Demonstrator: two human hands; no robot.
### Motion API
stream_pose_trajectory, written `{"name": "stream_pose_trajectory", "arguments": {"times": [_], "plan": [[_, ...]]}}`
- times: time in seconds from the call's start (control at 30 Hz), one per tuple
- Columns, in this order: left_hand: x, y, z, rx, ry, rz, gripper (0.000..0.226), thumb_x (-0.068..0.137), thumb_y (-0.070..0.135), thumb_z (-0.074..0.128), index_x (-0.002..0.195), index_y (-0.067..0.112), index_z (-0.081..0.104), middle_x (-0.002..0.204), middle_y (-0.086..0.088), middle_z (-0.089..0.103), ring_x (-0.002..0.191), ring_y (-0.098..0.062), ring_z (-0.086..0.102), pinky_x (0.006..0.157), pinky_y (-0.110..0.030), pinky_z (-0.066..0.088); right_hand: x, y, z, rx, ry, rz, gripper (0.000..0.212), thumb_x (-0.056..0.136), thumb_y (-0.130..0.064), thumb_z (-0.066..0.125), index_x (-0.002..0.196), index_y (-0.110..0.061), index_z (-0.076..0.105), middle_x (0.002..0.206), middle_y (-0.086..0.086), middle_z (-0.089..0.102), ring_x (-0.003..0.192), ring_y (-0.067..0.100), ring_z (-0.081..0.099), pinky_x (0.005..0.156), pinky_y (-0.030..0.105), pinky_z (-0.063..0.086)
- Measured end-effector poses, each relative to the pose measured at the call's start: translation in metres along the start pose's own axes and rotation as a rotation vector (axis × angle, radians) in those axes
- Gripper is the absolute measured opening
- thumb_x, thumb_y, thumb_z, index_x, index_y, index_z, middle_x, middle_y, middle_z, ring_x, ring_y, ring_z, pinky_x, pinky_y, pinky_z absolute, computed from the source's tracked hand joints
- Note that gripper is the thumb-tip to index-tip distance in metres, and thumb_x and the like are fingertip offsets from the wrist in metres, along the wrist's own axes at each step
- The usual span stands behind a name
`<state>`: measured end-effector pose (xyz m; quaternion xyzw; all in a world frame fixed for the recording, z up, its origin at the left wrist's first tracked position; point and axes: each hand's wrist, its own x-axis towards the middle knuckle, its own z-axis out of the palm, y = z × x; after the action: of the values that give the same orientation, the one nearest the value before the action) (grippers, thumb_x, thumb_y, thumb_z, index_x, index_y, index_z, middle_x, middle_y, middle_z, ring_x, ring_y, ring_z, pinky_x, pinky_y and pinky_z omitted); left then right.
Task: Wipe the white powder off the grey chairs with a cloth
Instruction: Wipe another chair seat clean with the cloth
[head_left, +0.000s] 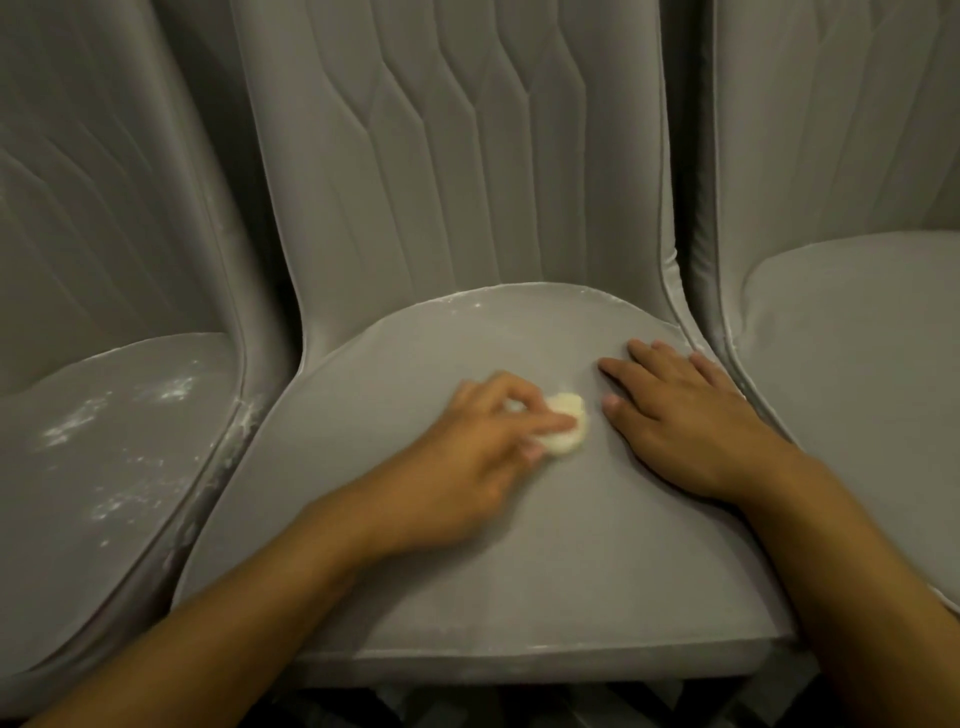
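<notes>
Three grey padded chairs stand side by side. On the middle chair's seat (467, 582), my left hand (467, 457) pinches a small crumpled pale-yellow cloth (205, 426) against the fabric near the seat's centre. My right hand (685, 421) lies flat with fingers spread on the same seat, just right of the cloth. A thin line of white powder (483, 299) remains along the seat's back seam. The left chair's seat (62, 545) carries scattered white powder (78, 423) in patches and streaks.
The right chair's seat (857, 364) looks pale with a faint dusting. Quilted backrests (467, 156) rise close behind all three seats. Narrow gaps separate the chairs. Dark floor (467, 706) shows under the middle seat's front edge.
</notes>
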<state>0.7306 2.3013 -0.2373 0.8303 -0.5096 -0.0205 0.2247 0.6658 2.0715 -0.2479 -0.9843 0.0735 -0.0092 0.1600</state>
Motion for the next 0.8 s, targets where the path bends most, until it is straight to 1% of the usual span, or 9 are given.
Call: {"name": "stream_pose_trajectory", "arguments": {"times": [0.1, 0.27, 0.3, 0.37, 0.43, 0.53, 0.63, 0.7, 0.8], "plan": [[-0.008, 0.013, 0.002, -0.022, -0.056, 0.103, 0.037, 0.104, 0.028, 0.048, 0.139, 0.035, 0.06, 0.134, 0.012, 0.045, 0.121, -0.01, 0.041, 0.11, -0.018, 0.029, 0.001, 0.0, -0.001, 0.007, -0.002, 0.006, 0.053, 0.105, -0.048, 0.023, 0.157, -0.036, 0.02, 0.168, -0.003, 0.007, 0.154, 0.015, 0.001, 0.124, 0.038, -0.004], [0.003, -0.035, -0.01, 0.156, 0.016, 0.08, 0.047, 0.097, 0.002, 0.055, 0.134, 0.029, 0.065, 0.13, 0.003, 0.052, 0.109, -0.016, 0.045, 0.107, -0.015, 0.029, -0.001, 0.001, 0.0, 0.01, 0.014, -0.005, 0.054, 0.104, -0.049, 0.025, 0.156, -0.035, 0.022, 0.167, -0.002, 0.01, 0.154, 0.016, 0.003, 0.124, 0.039, -0.002], [0.006, -0.048, -0.013, 0.175, 0.049, 0.024, 0.046, 0.096, 0.003, 0.055, 0.133, 0.028, 0.066, 0.127, 0.004, 0.052, 0.107, -0.019, 0.045, 0.107, -0.017, 0.031, -0.001, 0.001, 0.001, 0.011, 0.017, -0.006, 0.054, 0.104, -0.049, 0.025, 0.156, -0.035, 0.022, 0.167, -0.002, 0.01, 0.154, 0.016, 0.003, 0.124, 0.038, -0.002], [0.011, -0.059, -0.024, 0.176, 0.124, -0.121, 0.038, 0.098, 0.017, 0.05, 0.13, 0.028, 0.067, 0.123, 0.009, 0.05, 0.109, -0.02, 0.045, 0.11, -0.033, 0.036, -0.001, 0.001, 0.001, 0.01, 0.022, -0.004, 0.054, 0.104, -0.05, 0.025, 0.156, -0.035, 0.023, 0.167, -0.002, 0.01, 0.154, 0.016, 0.004, 0.124, 0.038, -0.002], [0.008, -0.047, -0.035, 0.06, 0.115, -0.164, 0.037, 0.099, 0.026, 0.045, 0.129, 0.029, 0.066, 0.122, 0.007, 0.052, 0.115, -0.017, 0.051, 0.11, -0.038, 0.039, -0.001, 0.001, 0.002, 0.007, 0.026, -0.004, 0.054, 0.104, -0.051, 0.024, 0.156, -0.035, 0.023, 0.167, -0.002, 0.01, 0.154, 0.016, 0.004, 0.124, 0.038, -0.001], [-0.011, -0.013, -0.031, -0.045, 0.006, 0.062, 0.034, 0.102, 0.018, 0.05, 0.131, 0.024, 0.067, 0.125, 0.001, 0.055, 0.12, -0.02, 0.054, 0.108, -0.031, 0.04, 0.0, 0.001, 0.003, 0.006, 0.024, -0.003, 0.054, 0.104, -0.051, 0.024, 0.156, -0.035, 0.022, 0.167, -0.002, 0.01, 0.154, 0.016, 0.004, 0.124, 0.039, -0.001], [-0.029, -0.002, -0.015, 0.07, -0.075, 0.247, 0.046, 0.097, 0.002, 0.052, 0.136, 0.024, 0.065, 0.132, 0.001, 0.052, 0.119, -0.024, 0.05, 0.108, -0.031, 0.038, 0.0, 0.002, 0.002, 0.006, 0.022, -0.007, 0.054, 0.104, -0.051, 0.024, 0.156, -0.035, 0.022, 0.167, -0.003, 0.01, 0.154, 0.016, 0.004, 0.123, 0.039, -0.001], [-0.024, -0.016, -0.012, 0.167, -0.012, 0.21, 0.047, 0.094, 0.002, 0.048, 0.133, 0.022, 0.067, 0.13, -0.003, 0.054, 0.114, -0.024, 0.05, 0.105, -0.032, 0.04, 0.0, 0.002, 0.002, 0.004, 0.022, -0.007, 0.054, 0.104, -0.051, 0.024, 0.156, -0.035, 0.023, 0.167, -0.003, 0.011, 0.154, 0.016, 0.005, 0.124, 0.039, -0.001], [-0.008, -0.04, -0.016, 0.2, 0.117, 0.019, 0.047, 0.093, 0.003, 0.052, 0.129, 0.028, 0.069, 0.127, -0.001, 0.055, 0.11, -0.021, 0.046, 0.104, -0.037, 0.041, -0.001, 0.001, 0.002, 0.003, 0.032, -0.009, 0.054, 0.104, -0.051, 0.026, 0.155, -0.035, 0.025, 0.167, -0.002, 0.013, 0.154, 0.016, 0.006, 0.124, 0.039, 0.001]]}}
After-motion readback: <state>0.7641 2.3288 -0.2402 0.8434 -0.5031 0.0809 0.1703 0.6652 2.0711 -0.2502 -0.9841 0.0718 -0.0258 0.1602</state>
